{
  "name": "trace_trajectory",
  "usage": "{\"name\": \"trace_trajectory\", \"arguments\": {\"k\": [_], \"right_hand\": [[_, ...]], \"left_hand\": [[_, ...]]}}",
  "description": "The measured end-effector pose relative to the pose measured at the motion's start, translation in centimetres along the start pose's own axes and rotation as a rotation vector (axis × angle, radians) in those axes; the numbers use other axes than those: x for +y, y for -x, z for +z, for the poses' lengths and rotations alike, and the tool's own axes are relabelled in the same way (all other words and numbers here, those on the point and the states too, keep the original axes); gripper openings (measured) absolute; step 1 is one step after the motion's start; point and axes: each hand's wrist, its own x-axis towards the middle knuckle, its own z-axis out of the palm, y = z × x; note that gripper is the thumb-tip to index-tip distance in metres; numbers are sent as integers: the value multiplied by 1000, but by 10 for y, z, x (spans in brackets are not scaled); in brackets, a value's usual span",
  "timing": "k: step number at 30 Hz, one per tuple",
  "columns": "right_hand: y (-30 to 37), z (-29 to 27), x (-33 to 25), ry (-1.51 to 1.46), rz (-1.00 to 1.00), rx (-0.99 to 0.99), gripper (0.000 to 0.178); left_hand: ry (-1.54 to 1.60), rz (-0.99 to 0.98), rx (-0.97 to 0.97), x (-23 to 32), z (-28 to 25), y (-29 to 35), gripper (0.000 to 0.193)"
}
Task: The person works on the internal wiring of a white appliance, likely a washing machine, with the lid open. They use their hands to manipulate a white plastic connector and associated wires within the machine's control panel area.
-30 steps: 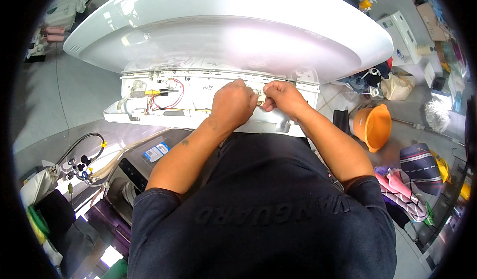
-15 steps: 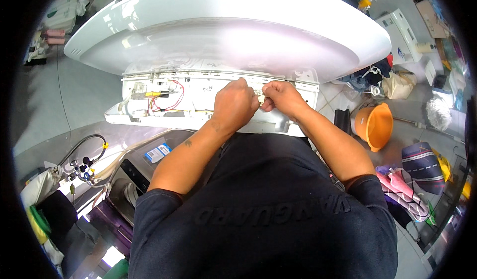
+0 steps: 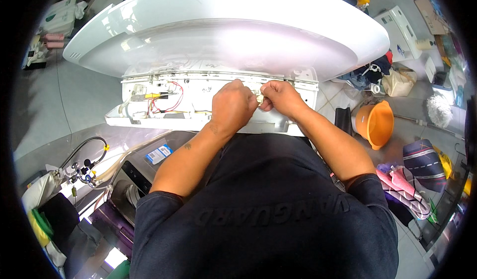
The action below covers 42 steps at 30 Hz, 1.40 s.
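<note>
Both hands meet over the white housing tray (image 3: 174, 124), at its middle right. My left hand (image 3: 233, 104) is closed with its fingers curled, its back toward me. My right hand (image 3: 281, 99) pinches beside it, thumb and fingers together. Between the fingertips shows a small whitish piece, like a plug connector (image 3: 260, 98); its far side is hidden by the fingers. Left of my hands in the tray lies a yellow-and-black handled tool, like a screwdriver (image 3: 156, 95), beside red wires (image 3: 182, 92). A large glossy white curved cover (image 3: 164, 40) stands raised behind the tray.
To the right stand an orange bucket (image 3: 378, 125), a beige bag (image 3: 399, 82) and a white box-shaped appliance (image 3: 397, 30). Gauges with hoses (image 3: 85, 172) sit at the left. Near my left arm is a grey surface with a blue-and-white label (image 3: 159, 153). Folded cloths (image 3: 405, 187) lie lower right.
Both hands have shifted very slightly left while staying together at the small whitish piece. The tool and wires lie as before.
</note>
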Motion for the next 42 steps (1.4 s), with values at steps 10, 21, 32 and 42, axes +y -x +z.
{"name": "trace_trajectory", "arguments": {"k": [10, 21, 32, 42], "right_hand": [[0, -1, 3, 13, -12, -11, 24], [1, 0, 1, 10, 2, -4, 24], [-1, 0, 4, -9, 5, 10, 27], [-3, -1, 5, -29, 22, -1, 26]], "left_hand": [[130, -89, -75, -1, -9, -1, 10], [235, -155, -111, -6, -14, -4, 9], [537, -338, -148, -22, -25, -6, 14], [825, -547, -302, -25, -33, -8, 11]]}}
